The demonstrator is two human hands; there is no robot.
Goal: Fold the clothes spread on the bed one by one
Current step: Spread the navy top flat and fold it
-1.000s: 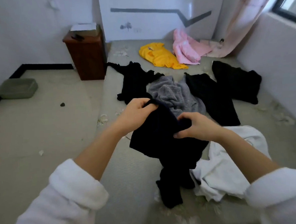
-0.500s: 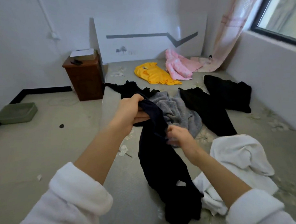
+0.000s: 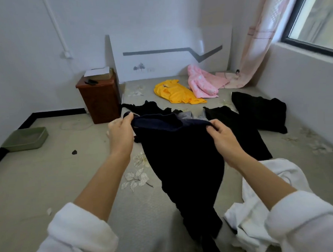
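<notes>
A grey-green bed with pale leaf prints fills the white-walled room, with a white headboard at its far end and a pink curtain by the window on the right. A dark navy garment hangs over the bed's middle, its lower end trailing on it. Black clothes lie behind, a white garment just to its right, and a yellow garment and a pink garment near the headboard. A brown cabinet and a green tray stand on the left. The left hand and right hand each grip the navy garment's top edge
</notes>
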